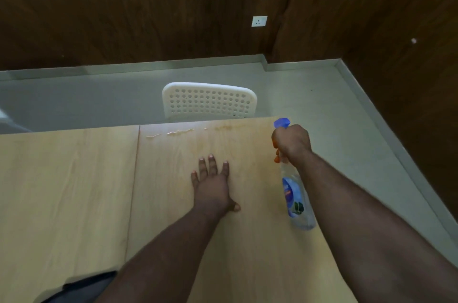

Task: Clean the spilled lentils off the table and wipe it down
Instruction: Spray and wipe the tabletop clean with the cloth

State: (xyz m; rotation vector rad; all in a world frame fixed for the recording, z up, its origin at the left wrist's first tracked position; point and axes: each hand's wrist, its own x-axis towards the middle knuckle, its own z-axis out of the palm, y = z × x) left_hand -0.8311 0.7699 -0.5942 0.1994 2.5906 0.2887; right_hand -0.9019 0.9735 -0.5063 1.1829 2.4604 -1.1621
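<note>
We see a pale wooden worktop [74,191] filling the lower half of the frame, with a seam running down it left of centre. Our left hand [213,183] lies flat on the wood near the middle of the frame, palm down, its fingers [212,162] straight and spread, the thumb stuck out toward the lower right; it holds nothing.

Our right hand [292,140], at centre right near the worktop's right edge, is curled tightly around the neck of a spray bottle [295,198]. The bottle is clear with a blue label and a blue nozzle that pokes out above the knuckles; an orange trigger shows just under the hand. It leans, nozzle toward the top of the frame, base toward the lower right. We cannot tell whether the base touches the wood or hangs just above it.

Along the far edge of the worktop, above the left hand, a thin line of wet streaks [181,132] glistens. We cannot make out any lentils on the surface.

Beyond that edge stands a white chair [209,100] with a perforated back, on a grey floor [99,102]. Dark wood panelling fills the top of the frame, with a white wall socket [259,21] at upper centre right. A dark patch of cloth [84,285] shows at the bottom left.
</note>
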